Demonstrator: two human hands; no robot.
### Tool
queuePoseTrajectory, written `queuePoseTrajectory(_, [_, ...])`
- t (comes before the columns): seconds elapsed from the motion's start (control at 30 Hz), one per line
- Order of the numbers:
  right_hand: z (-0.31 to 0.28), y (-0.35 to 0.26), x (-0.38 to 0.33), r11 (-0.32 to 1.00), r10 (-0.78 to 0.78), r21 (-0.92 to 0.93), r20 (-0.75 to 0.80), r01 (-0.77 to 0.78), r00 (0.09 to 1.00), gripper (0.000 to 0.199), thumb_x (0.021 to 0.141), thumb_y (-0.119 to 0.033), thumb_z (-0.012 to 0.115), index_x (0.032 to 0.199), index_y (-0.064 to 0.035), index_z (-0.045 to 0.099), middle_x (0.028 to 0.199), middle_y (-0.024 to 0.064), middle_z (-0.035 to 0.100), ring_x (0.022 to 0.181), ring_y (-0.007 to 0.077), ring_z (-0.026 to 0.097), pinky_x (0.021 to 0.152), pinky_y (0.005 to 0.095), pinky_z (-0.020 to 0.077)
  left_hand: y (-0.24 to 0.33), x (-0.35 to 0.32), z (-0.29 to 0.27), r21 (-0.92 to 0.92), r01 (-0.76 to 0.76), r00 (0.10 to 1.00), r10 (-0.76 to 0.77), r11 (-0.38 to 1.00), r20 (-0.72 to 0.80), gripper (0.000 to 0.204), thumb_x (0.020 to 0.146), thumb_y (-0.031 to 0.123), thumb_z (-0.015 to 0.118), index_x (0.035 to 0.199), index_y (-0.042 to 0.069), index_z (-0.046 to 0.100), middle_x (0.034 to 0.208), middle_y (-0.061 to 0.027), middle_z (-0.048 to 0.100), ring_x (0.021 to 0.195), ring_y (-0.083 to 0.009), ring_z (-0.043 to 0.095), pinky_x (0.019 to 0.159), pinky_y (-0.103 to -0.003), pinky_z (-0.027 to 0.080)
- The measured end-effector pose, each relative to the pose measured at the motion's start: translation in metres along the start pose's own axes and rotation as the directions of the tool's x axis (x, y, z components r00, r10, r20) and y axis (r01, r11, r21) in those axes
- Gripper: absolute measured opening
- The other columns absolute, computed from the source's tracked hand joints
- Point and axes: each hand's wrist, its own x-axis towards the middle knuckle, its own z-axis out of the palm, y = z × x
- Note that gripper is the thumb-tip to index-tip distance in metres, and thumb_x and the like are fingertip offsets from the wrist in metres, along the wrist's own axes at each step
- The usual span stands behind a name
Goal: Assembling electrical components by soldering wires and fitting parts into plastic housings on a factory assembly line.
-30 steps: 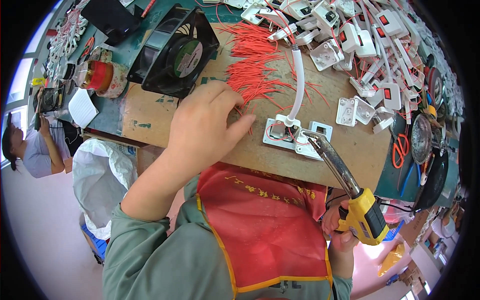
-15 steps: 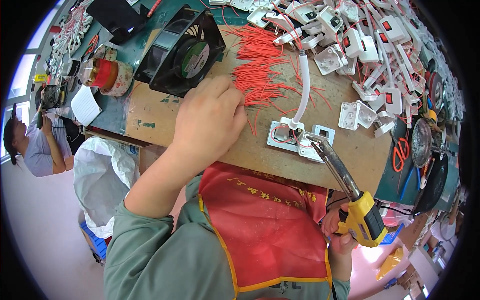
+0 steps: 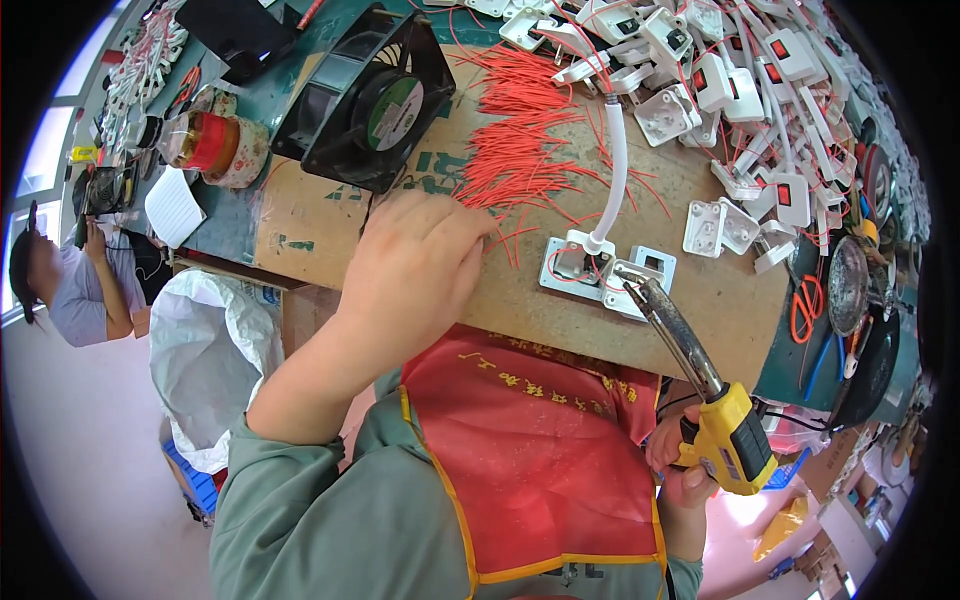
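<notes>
My right hand is closed round the handle of a yellow and black soldering gun. The gun's long metal tip reaches up to an opened white plastic switch housing lying on the board. A white cable rises from this housing, and thin red wires show inside it. Beside the near end of a heap of cut red wires, my left hand is closed with its fingers curled together. Its fingertips are turned away, so what they pinch, if anything, is hidden.
A black square fan stands beyond my left hand. White switch housings with cables pile up at the far right. Red-handled scissors lie right, a jar left. A white sack hangs below the table; another person sits far left.
My left hand has drawn back a little toward me, away from the fan and the red wires. The right hand and soldering gun stay at the housing.
</notes>
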Motion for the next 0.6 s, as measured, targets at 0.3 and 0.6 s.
queuePoseTrajectory(0.3, [0.000, -0.001, 0.000, 1.000, -0.016, -0.011, 0.001, 0.016, 1.000, 0.078, 0.073, -0.051, 0.076, 0.123, -0.0005, 0.045, 0.062, 0.0002, 0.044, 0.047, 0.0119, 0.044, 0.041, 0.0251, 0.0395, 0.009, -0.024, -0.010, -0.121, 0.035, 0.999, -0.034, 0.992, 0.008, 0.021, 0.075, -0.001, 0.062, 0.096, 0.004, 0.064, 0.087, -0.0106, 0.061, 0.081, -0.0303, 0.058, 0.071, -0.039, 0.046])
queuePoseTrajectory(0.6, [0.000, -0.001, 0.000, 1.000, 0.009, 0.012, 0.023, -0.009, 1.000, 0.079, 0.072, -0.050, 0.078, 0.125, -0.0019, 0.045, 0.064, 0.0003, 0.045, 0.048, 0.0121, 0.045, 0.041, 0.0250, 0.0385, 0.011, -0.024, -0.002, -0.084, 0.060, 0.996, -0.054, 0.995, 0.074, 0.018, 0.072, 0.006, 0.070, 0.089, 0.006, 0.064, 0.084, -0.0087, 0.059, 0.080, -0.0291, 0.057, 0.072, -0.039, 0.046])
